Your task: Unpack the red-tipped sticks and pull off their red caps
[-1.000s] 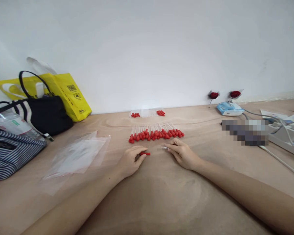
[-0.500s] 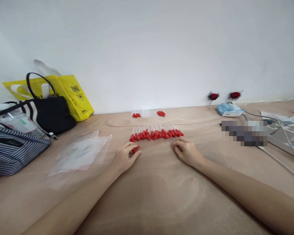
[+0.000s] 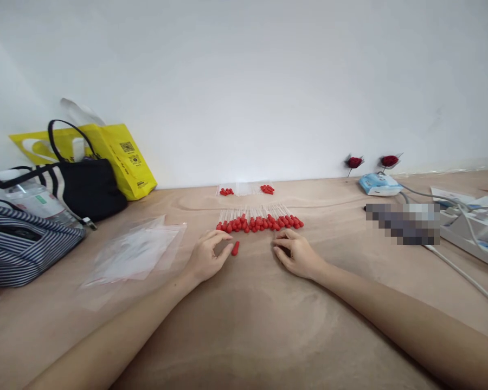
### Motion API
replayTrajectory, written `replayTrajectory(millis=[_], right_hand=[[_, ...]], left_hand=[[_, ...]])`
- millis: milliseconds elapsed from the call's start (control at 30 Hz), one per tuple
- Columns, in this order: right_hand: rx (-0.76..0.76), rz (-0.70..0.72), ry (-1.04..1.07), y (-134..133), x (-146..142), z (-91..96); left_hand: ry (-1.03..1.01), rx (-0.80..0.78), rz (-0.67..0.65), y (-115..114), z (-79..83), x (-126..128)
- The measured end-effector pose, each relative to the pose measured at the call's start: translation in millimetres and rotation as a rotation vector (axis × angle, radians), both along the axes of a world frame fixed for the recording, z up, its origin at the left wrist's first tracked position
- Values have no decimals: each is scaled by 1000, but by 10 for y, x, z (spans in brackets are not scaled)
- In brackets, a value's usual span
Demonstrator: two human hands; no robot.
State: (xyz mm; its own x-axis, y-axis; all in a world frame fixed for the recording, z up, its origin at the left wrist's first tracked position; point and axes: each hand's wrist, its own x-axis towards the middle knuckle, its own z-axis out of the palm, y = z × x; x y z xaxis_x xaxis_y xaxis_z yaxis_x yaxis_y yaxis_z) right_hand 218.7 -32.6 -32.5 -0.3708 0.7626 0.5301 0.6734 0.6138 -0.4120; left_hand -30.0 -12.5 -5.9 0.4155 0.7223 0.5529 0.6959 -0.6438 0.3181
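A single red rubber bulb [image 3: 235, 248] lies on the table just off the thumb tip of my left hand [image 3: 209, 254]. That hand is open, its fingers and thumb curved apart with nothing between them. My right hand [image 3: 296, 253] rests to the right of the bulb, fingers bent inward. A thin clear glass tube [image 3: 274, 234] shows faintly at its fingertips; most of it is hidden. Just beyond both hands lies a row of glass droppers [image 3: 260, 222] with red bulbs toward me and clear stems pointing to the wall.
Behind the row, a clear bag [image 3: 246, 188] has loose red bulbs [image 3: 226, 192] beside it. Flat plastic zip bags [image 3: 134, 252] lie left. Farther left stand a striped pouch [image 3: 28, 244], a black bag [image 3: 89, 189] and a yellow bag [image 3: 134, 162]. A tissue pack [image 3: 380, 184] and cables [image 3: 463, 276] are right.
My left hand has let go of the red bulb, which now lies a little to the right of it. My right hand has moved slightly left, toward the bulb.
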Motion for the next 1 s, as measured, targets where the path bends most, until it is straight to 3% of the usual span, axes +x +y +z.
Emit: replayTrajectory(millis=[300,533,767,867,1000], right_hand=[[32,-59,96,17,82,-25],[17,-178,99,107,263,-49],[107,-150,90,118,250,-79],[200,-94,85,65,214,-34],[267,1,-29,-70,109,63]], left_hand=[[273,99,-9,456,144,560],[311,103,17,542,102,793],[-81,202,6,291,55,584],[-191,178,-78,44,29,363],[-163,98,-246,-202,-35,117]])
